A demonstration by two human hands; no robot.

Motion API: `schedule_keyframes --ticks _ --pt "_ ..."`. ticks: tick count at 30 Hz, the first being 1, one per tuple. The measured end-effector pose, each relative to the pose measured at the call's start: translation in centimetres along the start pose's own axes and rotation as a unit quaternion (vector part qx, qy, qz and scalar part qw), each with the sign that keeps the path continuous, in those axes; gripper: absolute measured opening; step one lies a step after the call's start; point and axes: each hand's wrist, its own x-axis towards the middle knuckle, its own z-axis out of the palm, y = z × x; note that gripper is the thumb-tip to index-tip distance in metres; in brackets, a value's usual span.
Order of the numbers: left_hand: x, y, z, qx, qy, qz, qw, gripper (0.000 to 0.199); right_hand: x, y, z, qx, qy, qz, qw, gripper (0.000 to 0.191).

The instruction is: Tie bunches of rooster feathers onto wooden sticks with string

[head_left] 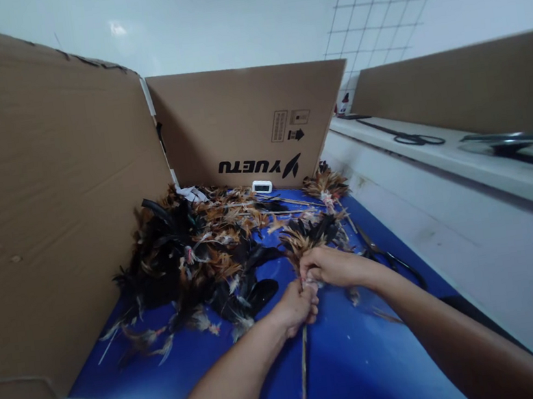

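My left hand [298, 306] is closed around a thin stick [304, 378], which runs down toward the bottom edge of the view. A bunch of black and brown feathers [312, 229] fans out at the stick's far end, just beyond my hands. Close against the left, my right hand [327, 267] pinches at the base of that bunch; what lies between its fingertips is too small to make out. Something pale and pinkish shows between the two hands. To their left spreads a large heap of loose black and brown feathers [177, 263].
Dark-handled scissors [389, 257] lie right of my hands on the blue tabletop [365, 350]. A small white digital display [262, 187] stands at the back by a cardboard panel [236, 118]. Another feather bunch [326, 185] is at the back right. The right ledge [455, 143] holds more scissors [418, 139].
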Motion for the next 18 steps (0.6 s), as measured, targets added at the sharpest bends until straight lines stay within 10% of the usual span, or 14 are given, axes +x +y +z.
schedule_keyframes --ticks 18 --pt "0.1 -0.4 -0.3 -0.001 -0.032 0.017 0.999 0.040 1.3 -2.2 -0.6 -0.115 -0.099 0.048 0.987 0.024"
